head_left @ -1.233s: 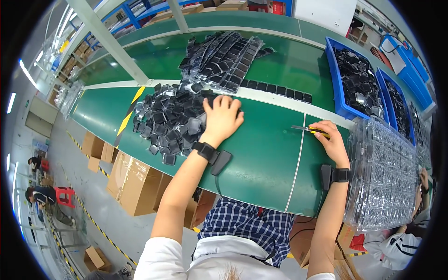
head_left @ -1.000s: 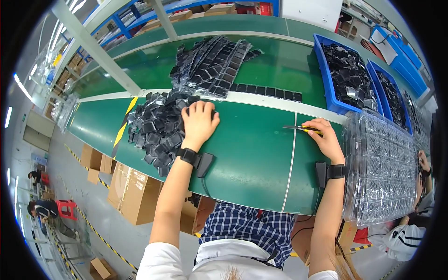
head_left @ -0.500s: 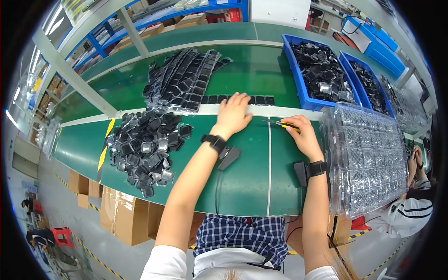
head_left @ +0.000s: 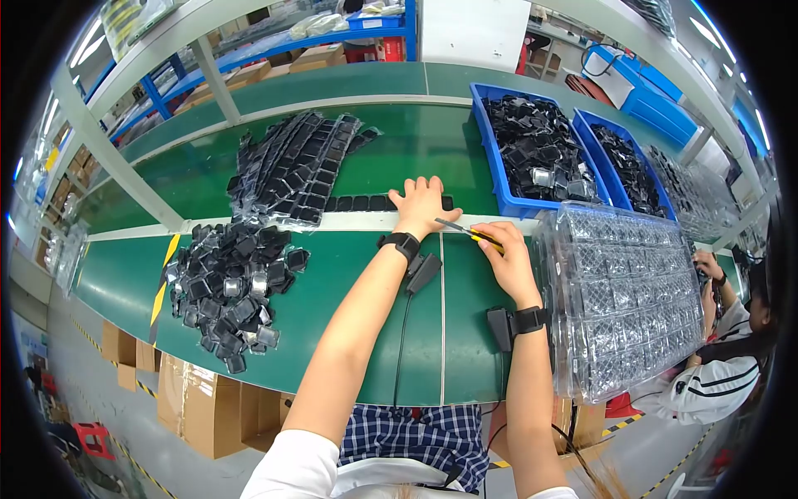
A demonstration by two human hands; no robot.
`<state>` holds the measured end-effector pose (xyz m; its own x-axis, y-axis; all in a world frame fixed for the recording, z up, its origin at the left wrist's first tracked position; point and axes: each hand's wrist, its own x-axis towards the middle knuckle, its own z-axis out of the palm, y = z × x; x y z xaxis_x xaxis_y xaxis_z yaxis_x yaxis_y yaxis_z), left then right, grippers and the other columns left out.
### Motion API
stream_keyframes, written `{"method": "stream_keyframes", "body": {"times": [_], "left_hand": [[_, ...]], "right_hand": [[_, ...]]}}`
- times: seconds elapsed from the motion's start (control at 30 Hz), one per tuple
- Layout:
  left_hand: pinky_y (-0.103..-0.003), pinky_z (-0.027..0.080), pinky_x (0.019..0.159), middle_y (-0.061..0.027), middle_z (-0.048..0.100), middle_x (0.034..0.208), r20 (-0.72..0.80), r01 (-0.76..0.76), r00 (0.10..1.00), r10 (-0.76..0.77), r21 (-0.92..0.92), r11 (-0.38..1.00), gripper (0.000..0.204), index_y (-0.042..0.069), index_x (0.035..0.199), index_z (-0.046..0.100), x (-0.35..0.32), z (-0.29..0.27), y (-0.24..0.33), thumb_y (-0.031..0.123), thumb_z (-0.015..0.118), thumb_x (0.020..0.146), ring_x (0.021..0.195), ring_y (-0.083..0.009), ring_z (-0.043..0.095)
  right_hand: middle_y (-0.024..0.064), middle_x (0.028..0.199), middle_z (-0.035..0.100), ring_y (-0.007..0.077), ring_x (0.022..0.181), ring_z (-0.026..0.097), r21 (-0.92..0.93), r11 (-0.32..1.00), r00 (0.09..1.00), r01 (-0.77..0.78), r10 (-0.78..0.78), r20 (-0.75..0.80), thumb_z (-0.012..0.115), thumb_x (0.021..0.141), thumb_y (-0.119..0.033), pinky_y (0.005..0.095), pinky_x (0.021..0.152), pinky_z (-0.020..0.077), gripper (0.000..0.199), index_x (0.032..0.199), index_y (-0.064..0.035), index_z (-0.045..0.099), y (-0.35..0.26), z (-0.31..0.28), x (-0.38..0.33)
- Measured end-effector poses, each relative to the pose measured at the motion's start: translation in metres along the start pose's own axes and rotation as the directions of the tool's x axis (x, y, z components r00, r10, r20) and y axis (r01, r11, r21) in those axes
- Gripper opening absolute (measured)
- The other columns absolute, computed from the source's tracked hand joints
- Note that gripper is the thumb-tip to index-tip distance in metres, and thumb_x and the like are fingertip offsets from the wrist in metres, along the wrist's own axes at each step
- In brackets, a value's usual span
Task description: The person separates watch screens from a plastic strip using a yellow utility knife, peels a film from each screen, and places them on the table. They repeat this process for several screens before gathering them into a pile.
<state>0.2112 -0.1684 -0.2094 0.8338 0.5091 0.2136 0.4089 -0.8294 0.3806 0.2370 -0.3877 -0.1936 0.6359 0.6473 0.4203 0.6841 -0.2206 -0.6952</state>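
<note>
My left hand [head_left: 421,208] lies with fingers spread over a strip of black square pieces [head_left: 357,204], pressing on it along the bench's pale ledge. The strip shows on both sides of the hand. My right hand [head_left: 509,254] is closed around a yellow-and-black utility knife [head_left: 485,240], its thin blade out and pointing left, close to the left hand's wrist side. Whether the blade touches the strip I cannot tell. Beyond, to the left, lies a heap of similar strips [head_left: 299,166] in clear film. Nearer on the left is a pile of loose black squares [head_left: 224,291].
Two blue bins, a larger one [head_left: 532,206] and a smaller one [head_left: 592,125], hold black pieces at the back right. Stacked clear plastic trays [head_left: 628,299] stand right of my right arm. A co-worker [head_left: 715,382] is at the far right. Cardboard boxes [head_left: 199,407] sit below the bench.
The whole view has shifted, so the bench appears lower and further left. My left hand has moved right along the strip, and the knife is now closer to it.
</note>
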Motion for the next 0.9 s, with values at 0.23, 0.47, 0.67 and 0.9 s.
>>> {"method": "stream_keyframes", "body": {"times": [0.23, 0.47, 0.67, 0.9], "left_hand": [[-0.055, 0.031, 0.102, -0.0119, 0.063, 0.103, -0.122, -0.257, 0.961, 0.248, -0.068, 0.964, 0.041, 0.007, 0.098, 0.071, 0.007, 0.010, -0.013, 0.047, 0.069, 0.090, 0.111, -0.0335, 0.054], [-0.044, 0.038, 0.088, -0.0076, 0.059, 0.083, -0.226, -0.609, 0.793, 0.565, -0.290, 0.739, 0.023, 0.007, 0.080, 0.057, -0.027, -0.009, -0.003, 0.026, 0.070, 0.082, 0.089, -0.0303, 0.055], [-0.042, 0.039, 0.091, -0.0064, 0.053, 0.078, 0.106, -0.778, 0.532, 0.840, -0.330, 0.535, 0.012, 0.010, 0.075, 0.054, -0.110, -0.048, -0.001, 0.015, 0.065, 0.072, 0.086, -0.0273, 0.053], [-0.044, 0.041, 0.101, -0.0050, 0.054, 0.092, 0.134, -0.759, 0.498, 0.857, -0.411, 0.505, 0.014, 0.009, 0.080, 0.057, -0.155, -0.077, -0.029, 0.010, 0.064, 0.068, 0.095, -0.0263, 0.055]], "right_hand": [[0.0098, 0.113, 0.066, 0.0302, 0.109, 0.058, 0.023, 0.999, 0.998, 0.049, -0.048, -0.044, 0.069, 0.093, -0.004, 0.0402, 0.098, 0.0471, 0.026, 0.118, -0.0101, 0.076, -0.002, 0.003, 0.002], [0.0112, 0.114, 0.065, 0.0305, 0.111, 0.060, -0.042, 0.997, 0.979, 0.068, -0.074, -0.189, 0.066, 0.095, -0.003, 0.0391, 0.102, 0.0460, 0.028, 0.122, -0.0083, 0.073, 0.001, 0.000, 0.003], [0.0112, 0.115, 0.064, 0.0299, 0.112, 0.058, -0.044, 0.998, 0.984, 0.044, -0.051, -0.173, 0.066, 0.096, -0.003, 0.0388, 0.101, 0.0457, 0.027, 0.122, -0.0081, 0.072, -0.002, 0.003, 0.001], [0.0098, 0.113, 0.063, 0.0301, 0.113, 0.057, -0.013, 0.999, 0.998, 0.048, -0.047, 0.051, 0.068, 0.095, -0.002, 0.0389, 0.102, 0.0465, 0.026, 0.120, -0.0070, 0.072, -0.009, 0.009, -0.005]]}}
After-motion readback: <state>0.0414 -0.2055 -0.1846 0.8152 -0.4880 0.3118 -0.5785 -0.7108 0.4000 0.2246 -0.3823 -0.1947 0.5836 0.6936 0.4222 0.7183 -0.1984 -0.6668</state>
